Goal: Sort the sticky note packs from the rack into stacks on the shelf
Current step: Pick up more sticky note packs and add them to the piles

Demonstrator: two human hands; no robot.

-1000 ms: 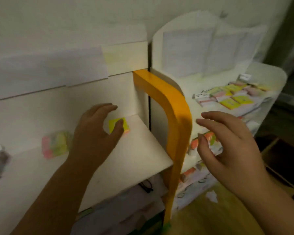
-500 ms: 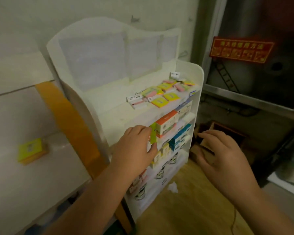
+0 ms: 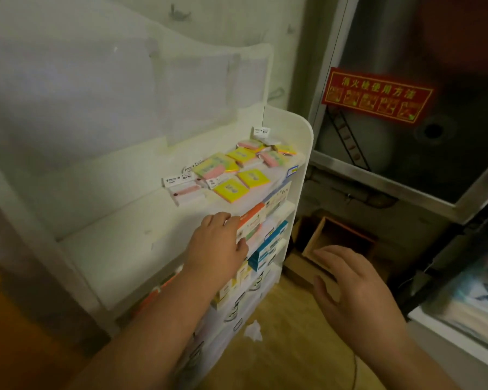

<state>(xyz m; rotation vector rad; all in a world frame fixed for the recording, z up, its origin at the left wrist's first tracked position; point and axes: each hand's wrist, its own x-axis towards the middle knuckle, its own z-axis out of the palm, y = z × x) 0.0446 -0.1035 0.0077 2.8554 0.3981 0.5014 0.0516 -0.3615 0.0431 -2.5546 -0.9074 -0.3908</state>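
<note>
Several sticky note packs lie on the top tier of the white rack (image 3: pixel 301 136): a yellow pack (image 3: pixel 231 190) nearest me, another yellow pack (image 3: pixel 253 178) beside it, and a pink-and-green pack (image 3: pixel 212 166) behind them. My left hand (image 3: pixel 217 243) reaches to the front edge of that tier, just below the packs. Its fingers are loosely curled, hold nothing, and lie against an orange-topped box (image 3: pixel 252 218). My right hand (image 3: pixel 352 285) hovers open over the floor, right of the rack. The shelf is out of view.
Lower tiers of the rack hold boxes, among them a blue one (image 3: pixel 268 249). A cardboard box (image 3: pixel 335 237) stands on the floor to the right, under a metal cabinet with a red sign (image 3: pixel 375 95). A crumpled paper (image 3: pixel 252 330) lies on the wooden floor.
The view has swung right from the shelf to the rack. My left hand let go of a yellow pack on the shelf and moved to the rack's top tier. My right hand dropped lower.
</note>
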